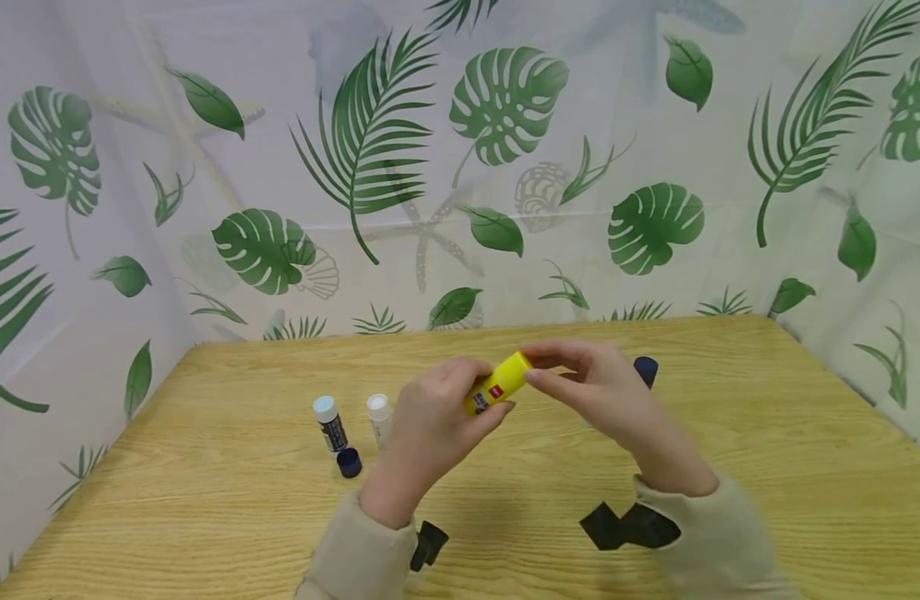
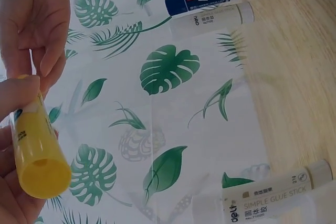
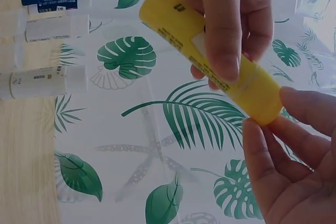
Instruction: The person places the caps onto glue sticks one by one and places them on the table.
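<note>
A yellow glue stick point(image 1: 499, 385) is held up above the table, tilted, in front of me. My left hand point(image 1: 436, 421) grips its body, the thumb lying along the label in the right wrist view. With thumb and fingertips, my right hand point(image 1: 606, 396) pinches the far end, where the right wrist view shows a seam between body point(image 3: 181, 30) and cap point(image 3: 260, 100). The cap sits on the stick. The other end, a hollow-looking yellow base point(image 2: 44, 177), faces the left wrist camera.
Left on the wooden table point(image 1: 205, 517) stand a dark-labelled glue stick point(image 1: 332, 429) with its top bare, a loose dark blue cap point(image 1: 349, 462) and a white glue stick point(image 1: 379, 412). Behind my right hand is a blue-capped glue stick point(image 1: 645, 369). Leaf-printed cloth point(image 1: 400, 275) hangs behind.
</note>
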The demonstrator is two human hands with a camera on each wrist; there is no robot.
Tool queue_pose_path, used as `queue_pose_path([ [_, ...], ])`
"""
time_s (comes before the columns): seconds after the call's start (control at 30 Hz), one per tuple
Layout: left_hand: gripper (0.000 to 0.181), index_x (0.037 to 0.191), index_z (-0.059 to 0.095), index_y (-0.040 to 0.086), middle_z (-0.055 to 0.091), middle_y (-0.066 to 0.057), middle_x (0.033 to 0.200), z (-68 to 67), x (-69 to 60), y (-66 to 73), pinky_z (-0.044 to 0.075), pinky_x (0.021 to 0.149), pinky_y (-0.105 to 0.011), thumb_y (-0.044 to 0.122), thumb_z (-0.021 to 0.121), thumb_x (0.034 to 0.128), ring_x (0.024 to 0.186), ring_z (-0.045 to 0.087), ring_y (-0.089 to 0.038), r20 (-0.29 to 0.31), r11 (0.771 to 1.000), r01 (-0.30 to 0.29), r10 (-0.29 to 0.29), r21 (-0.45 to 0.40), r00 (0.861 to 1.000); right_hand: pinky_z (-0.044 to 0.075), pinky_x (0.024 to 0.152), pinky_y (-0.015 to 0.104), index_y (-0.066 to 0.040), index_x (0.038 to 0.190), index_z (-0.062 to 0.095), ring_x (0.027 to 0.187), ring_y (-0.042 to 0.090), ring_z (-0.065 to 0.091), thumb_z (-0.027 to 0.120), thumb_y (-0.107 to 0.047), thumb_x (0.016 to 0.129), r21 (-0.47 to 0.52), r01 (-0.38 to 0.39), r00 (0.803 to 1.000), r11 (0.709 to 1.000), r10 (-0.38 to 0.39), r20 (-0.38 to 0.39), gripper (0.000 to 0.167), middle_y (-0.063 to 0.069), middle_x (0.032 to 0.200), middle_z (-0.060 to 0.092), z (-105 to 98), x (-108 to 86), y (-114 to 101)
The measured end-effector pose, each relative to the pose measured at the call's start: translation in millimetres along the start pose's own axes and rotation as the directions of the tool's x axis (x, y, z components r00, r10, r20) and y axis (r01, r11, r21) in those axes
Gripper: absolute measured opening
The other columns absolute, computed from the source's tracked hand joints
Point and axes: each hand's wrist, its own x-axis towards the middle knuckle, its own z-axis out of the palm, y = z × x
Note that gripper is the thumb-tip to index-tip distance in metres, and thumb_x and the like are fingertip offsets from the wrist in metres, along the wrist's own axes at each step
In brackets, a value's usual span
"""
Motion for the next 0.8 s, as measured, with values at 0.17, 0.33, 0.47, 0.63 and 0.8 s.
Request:
queue_pose_path([
  [0.17, 0.028, 0.085, 0.060, 0.003, 0.060, -0.003, 0.076, 6.8, -1.7, 2.6, 0.043, 0.052, -0.016, 0.020, 0.076, 0.0689, 0.060, 0.052, -0.008, -0.018, 0.995, 0.081, -0.082, -0.051, 0.996, 0.048, 0.075, 0.026, 0.007, 0.111, 0.056, 0.093, 0.023, 0.056, 0.060, -0.005, 0.083, 0.032, -0.027, 0.996, 0.999, 0.029, -0.080, 0.031, 0.016, 0.105, 0.058, 8, 1.3, -1],
  [0.33, 0.030, 0.083, 0.059, 0.004, 0.058, -0.002, 0.075, 12.3, -3.2, 3.3, 0.041, 0.050, -0.014, 0.020, 0.077, 0.0669, 0.059, 0.050, -0.007, -0.047, 0.989, 0.113, -0.118, -0.093, 0.992, 0.049, 0.073, 0.026, 0.008, 0.108, 0.056, 0.090, 0.023, 0.058, 0.062, -0.003, 0.081, 0.052, -0.012, 0.989, 0.999, 0.019, -0.144, 0.030, 0.016, 0.102, 0.059, 15, 1.9, -1],
  [0.47, 0.030, 0.083, 0.058, 0.004, 0.057, -0.002, 0.076, 14.2, -4.0, 3.6, 0.040, 0.050, -0.014, 0.020, 0.077, 0.0669, 0.059, 0.048, -0.007, -0.057, 0.988, 0.118, -0.124, -0.100, 0.991, 0.049, 0.070, 0.026, 0.006, 0.108, 0.057, 0.087, 0.023, 0.059, 0.064, -0.005, 0.080, 0.012, -0.013, 0.987, 1.000, 0.015, -0.161, 0.031, 0.015, 0.102, 0.059, 19, 2.4, 0],
  [0.63, 0.031, 0.084, 0.058, 0.004, 0.057, -0.002, 0.076, 15.1, -4.7, 3.2, 0.041, 0.050, -0.015, 0.021, 0.078, 0.0662, 0.060, 0.049, -0.006, -0.054, 0.989, 0.118, -0.123, -0.086, 0.991, 0.050, 0.069, 0.025, 0.003, 0.108, 0.057, 0.086, 0.023, 0.060, 0.064, -0.007, 0.080, -0.029, -0.023, 0.987, 0.999, 0.018, -0.161, 0.031, 0.014, 0.102, 0.059, 21, 2.5, 1],
  [0.8, 0.033, 0.085, 0.059, 0.003, 0.058, -0.002, 0.076, 14.5, -4.2, 2.8, 0.043, 0.052, -0.016, 0.023, 0.077, 0.0661, 0.061, 0.051, -0.007, -0.048, 0.992, 0.110, -0.113, -0.062, 0.992, 0.049, 0.069, 0.025, 0.004, 0.107, 0.057, 0.086, 0.023, 0.060, 0.064, -0.006, 0.080, -0.041, -0.015, 0.985, 0.999, 0.008, -0.170, 0.030, 0.014, 0.100, 0.059, 21, 2.7, 2],
])
